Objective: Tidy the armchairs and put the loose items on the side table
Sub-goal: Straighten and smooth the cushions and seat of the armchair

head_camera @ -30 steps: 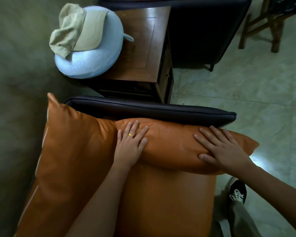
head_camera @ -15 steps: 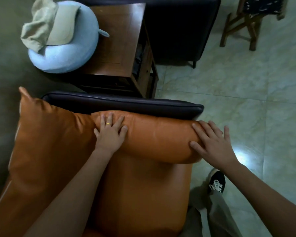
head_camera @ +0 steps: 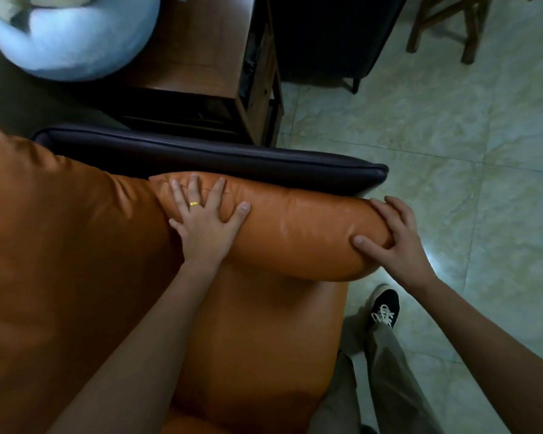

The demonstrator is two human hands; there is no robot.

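The orange cushion (head_camera: 295,233) is plump, glossy leather, lying along the armchair's dark armrest (head_camera: 217,158) above the orange seat (head_camera: 257,339). My left hand (head_camera: 206,225) presses flat on it, fingers spread; my right hand (head_camera: 395,239) cups its end, thumb on top. The pale blue pillow (head_camera: 76,42) on the side table (head_camera: 201,51) is blurred and cut off by the frame's edge.
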